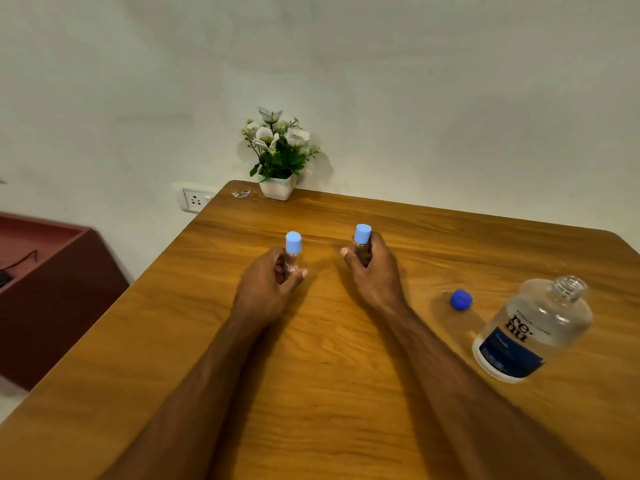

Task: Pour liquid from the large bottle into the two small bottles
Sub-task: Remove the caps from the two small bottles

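Observation:
Two small clear bottles with light blue caps stand upright on the wooden table [346, 375]. My left hand [270, 282] grips the left small bottle [293, 249] around its body. My right hand [374, 271] grips the right small bottle [362, 237] the same way. Both caps are on. The large clear bottle [533, 329] with a dark blue label stands at the right, uncapped, with clear liquid inside. Its dark blue cap [461, 300] lies on the table just left of it.
A white pot of artificial flowers [278, 157] stands at the table's far edge by the wall. A small object [241, 193] lies left of the pot. A wall socket [194, 200] and a dark red cabinet [52, 289] are off the table's left side.

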